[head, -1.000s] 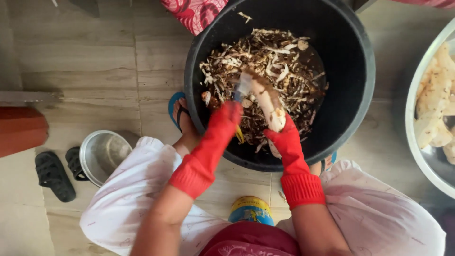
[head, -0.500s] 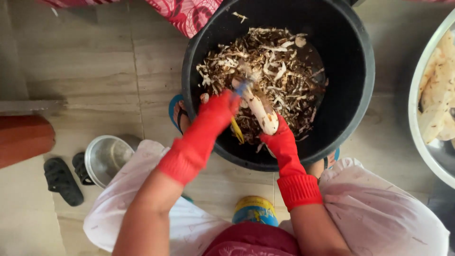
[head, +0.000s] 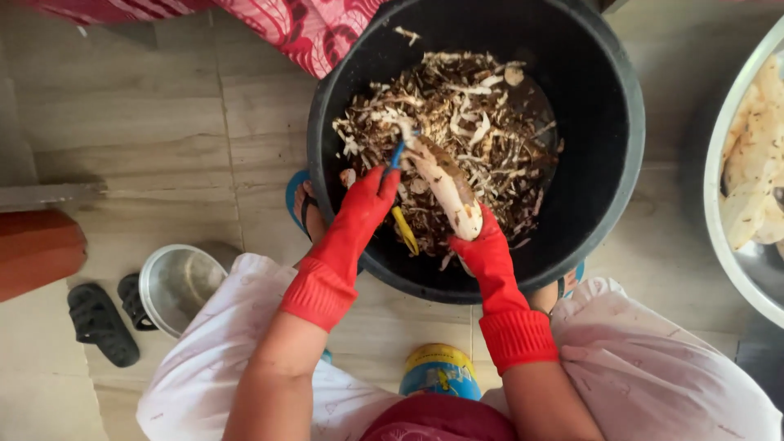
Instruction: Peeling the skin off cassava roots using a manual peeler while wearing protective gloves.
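A large round black tub (head: 604, 163), smooth-walled and of plastic appearance, is seen on a pale tiled floor (head: 147, 122). Its bottom is covered by a loose heap of brown and white peelings (head: 482, 122), thin and curled. Above this heap, near the rim closest to the person, a long pale root (head: 445, 188) is held tilted; most of its surface is peeled smooth and white, while a strip of dark rough skin remains along its upper side.

The right hand (head: 486, 249), in a red rubber glove with a ribbed cuff, is closed around the lower end of the root, fingers together and clamped on it. The left hand (head: 367, 208), gloved alike, is closed on a peeler (head: 398, 196) with a blue head and yellow handle; the head is laid against the upper end of the root.

Free room inside the tub is ample on the far and right sides; both hands are close to the near rim. A steel bowl (head: 175, 286), shiny and round, stands on the floor at the left, just beside a dark sandal (head: 98, 322). At the right edge a wide metal basin (head: 719, 245) is partly in view, holding peeled pale pieces (head: 755, 163). Patterned red cloth (head: 302, 28) lies beyond the tub's far rim. White garment fabric (head: 212, 359) covers both knees
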